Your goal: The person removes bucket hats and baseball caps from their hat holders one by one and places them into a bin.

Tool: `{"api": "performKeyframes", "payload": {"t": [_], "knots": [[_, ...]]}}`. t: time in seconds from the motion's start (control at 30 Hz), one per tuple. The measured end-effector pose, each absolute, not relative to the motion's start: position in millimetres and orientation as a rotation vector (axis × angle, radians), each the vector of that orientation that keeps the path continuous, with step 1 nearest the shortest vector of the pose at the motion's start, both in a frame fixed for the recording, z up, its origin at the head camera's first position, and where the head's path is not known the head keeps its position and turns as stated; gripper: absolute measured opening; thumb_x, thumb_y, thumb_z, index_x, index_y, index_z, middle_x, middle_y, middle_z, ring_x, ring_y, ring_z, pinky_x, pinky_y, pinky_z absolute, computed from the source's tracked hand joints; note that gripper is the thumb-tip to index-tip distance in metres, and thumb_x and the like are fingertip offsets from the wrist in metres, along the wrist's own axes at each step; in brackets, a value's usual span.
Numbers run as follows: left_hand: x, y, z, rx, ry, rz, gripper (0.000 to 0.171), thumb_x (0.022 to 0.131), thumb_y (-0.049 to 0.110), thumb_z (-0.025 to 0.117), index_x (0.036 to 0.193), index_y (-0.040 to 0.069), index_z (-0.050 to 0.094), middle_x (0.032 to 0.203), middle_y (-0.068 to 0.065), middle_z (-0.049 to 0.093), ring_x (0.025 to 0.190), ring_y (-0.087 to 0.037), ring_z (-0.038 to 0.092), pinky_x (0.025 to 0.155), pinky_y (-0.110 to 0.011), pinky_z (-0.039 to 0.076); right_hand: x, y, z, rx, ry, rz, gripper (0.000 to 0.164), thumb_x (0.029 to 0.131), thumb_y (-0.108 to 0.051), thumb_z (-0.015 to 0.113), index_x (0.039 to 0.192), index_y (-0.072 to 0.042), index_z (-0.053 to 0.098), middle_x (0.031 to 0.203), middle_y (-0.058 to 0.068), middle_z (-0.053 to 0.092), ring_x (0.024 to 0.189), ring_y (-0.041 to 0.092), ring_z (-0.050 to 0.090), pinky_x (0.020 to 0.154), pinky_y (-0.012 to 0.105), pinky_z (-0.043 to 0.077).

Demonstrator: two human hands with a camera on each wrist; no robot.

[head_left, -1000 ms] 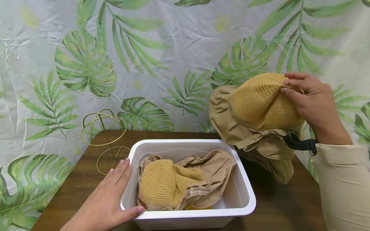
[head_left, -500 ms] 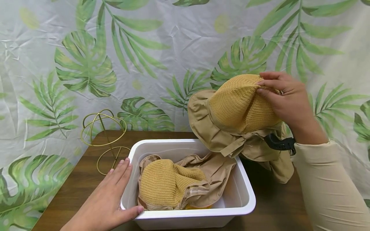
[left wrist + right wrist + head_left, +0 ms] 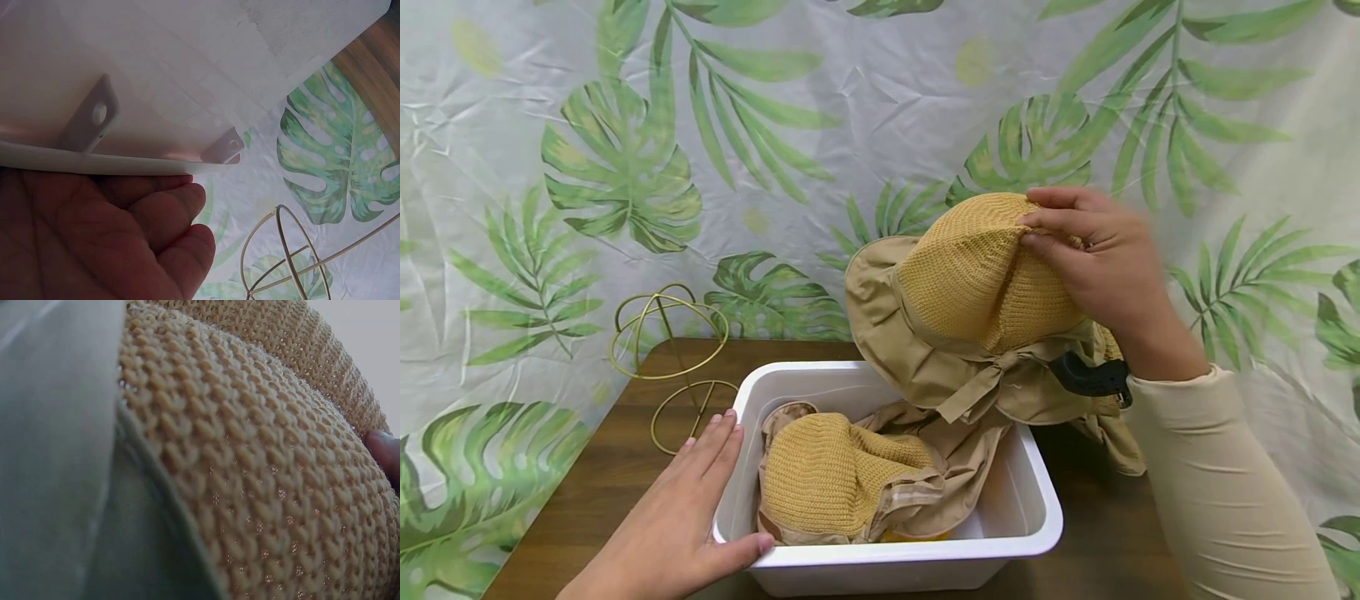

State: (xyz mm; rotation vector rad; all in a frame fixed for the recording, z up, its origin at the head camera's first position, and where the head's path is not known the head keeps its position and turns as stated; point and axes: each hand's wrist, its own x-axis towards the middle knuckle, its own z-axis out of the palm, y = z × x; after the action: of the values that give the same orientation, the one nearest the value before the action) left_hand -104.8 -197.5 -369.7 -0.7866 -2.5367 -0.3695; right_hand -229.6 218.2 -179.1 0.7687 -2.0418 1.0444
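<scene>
My right hand (image 3: pixel 1112 267) pinches the crown of a sun hat (image 3: pixel 970 275) with a yellow knit top and a wide tan cloth brim with a bow. The hat hangs tilted over the right back part of a white plastic tub (image 3: pixel 895 552). In the right wrist view the knit crown (image 3: pixel 262 462) fills most of the picture, with a fingertip at its right edge. Inside the tub lies another yellow and tan hat (image 3: pixel 812 475), crumpled. My left hand (image 3: pixel 677 508) rests against the tub's left rim, fingers straight and thumb on the front corner.
A gold wire stand (image 3: pixel 673 367) is left of the tub on the dark wooden table (image 3: pixel 587 475). More tan brim cloth (image 3: pixel 1120 446) shows at the right, partly hidden behind the right arm. A leaf-print curtain (image 3: pixel 775 125) hangs behind the table.
My right hand has carried the hat leftward, from right of the tub to over its right back part. The tan cloth at the right stays put. My left hand has not moved.
</scene>
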Motion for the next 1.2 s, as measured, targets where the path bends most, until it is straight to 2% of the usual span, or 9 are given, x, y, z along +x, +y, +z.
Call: {"api": "performKeyframes", "payload": {"t": [0.23,0.47,0.73,1.0,1.2], "knots": [[-104.7,-197.9,-370.7,-0.786,-2.542,-0.376,0.107,0.079,0.067,0.068,0.146,-0.011,0.039,0.156,-0.024,0.032,0.147,-0.032,0.024,0.117,-0.020,-0.001,-230.5,193.0,-188.3,0.929,-2.033,1.100,0.016,0.082,0.013,0.072,0.096,0.007,0.076,0.120,0.015,0.067,0.113,0.013,0.060,0.089,0.020,0.048],[-104.3,-197.2,-371.1,-0.793,-2.538,-0.374,0.106,0.079,0.066,0.068,0.146,-0.011,0.038,0.156,-0.023,0.032,0.147,-0.031,0.024,0.117,-0.020,-0.001,-227.7,168.2,-204.1,1.110,-2.128,1.103,0.017,0.084,0.009,0.072,0.098,0.000,0.078,0.123,0.010,0.065,0.112,0.017,0.060,0.083,0.018,0.050],[-105.2,-196.9,-371.3,-0.811,-2.517,-0.370,0.106,0.080,0.066,0.068,0.145,-0.012,0.039,0.155,-0.025,0.033,0.148,-0.028,0.020,0.117,-0.021,-0.001,-218.6,147.9,-218.6,1.277,-2.282,1.123,0.019,0.085,0.002,0.075,0.099,-0.009,0.080,0.131,0.008,0.062,0.121,0.020,0.056,0.091,0.023,0.049],[-104.6,-197.9,-370.1,-0.811,-2.528,-0.366,0.108,0.080,0.066,0.068,0.148,-0.011,0.034,0.157,-0.023,0.029,0.150,-0.026,0.016,0.117,-0.021,-0.001,-216.0,143.6,-220.2,1.427,-2.331,1.179,0.021,0.085,0.004,0.073,0.102,-0.007,0.079,0.135,0.010,0.060,0.129,0.023,0.051,0.100,0.029,0.046],[-104.5,-198.3,-369.6,-0.809,-2.536,-0.360,0.108,0.080,0.066,0.068,0.148,-0.011,0.034,0.158,-0.023,0.028,0.150,-0.024,0.014,0.117,-0.020,-0.001,-217.2,139.0,-226.5,1.513,-2.346,1.168,0.020,0.087,0.003,0.072,0.103,-0.008,0.079,0.135,0.011,0.060,0.129,0.024,0.051,0.099,0.032,0.047]]}}
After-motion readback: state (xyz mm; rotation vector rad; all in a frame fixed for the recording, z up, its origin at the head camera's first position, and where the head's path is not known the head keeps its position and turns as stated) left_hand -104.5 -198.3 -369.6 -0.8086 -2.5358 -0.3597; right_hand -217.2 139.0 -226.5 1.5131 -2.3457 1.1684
